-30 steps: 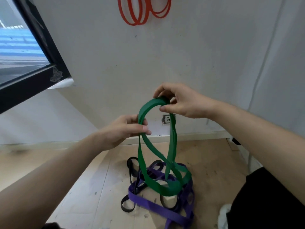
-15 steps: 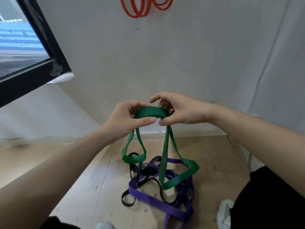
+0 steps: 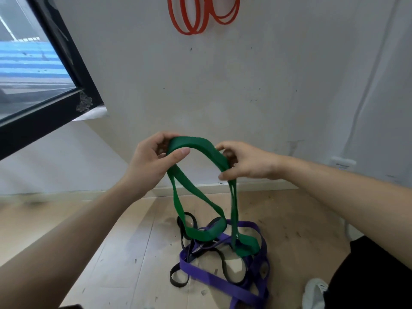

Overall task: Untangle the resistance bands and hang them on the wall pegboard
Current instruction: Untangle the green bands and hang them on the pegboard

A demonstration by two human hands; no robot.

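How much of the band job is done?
Done: orange bands hang on the wall. In hand: the left hand and right hand grip the green band, its lower loops drooping low. Left: the purple band and black band lie tangled on the floor.

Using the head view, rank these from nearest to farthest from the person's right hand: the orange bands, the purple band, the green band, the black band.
1. green band, pinched in the right hand itself.
2. purple band and black band, tangled on the floor below: too close to call.
3. orange bands, high on the wall.
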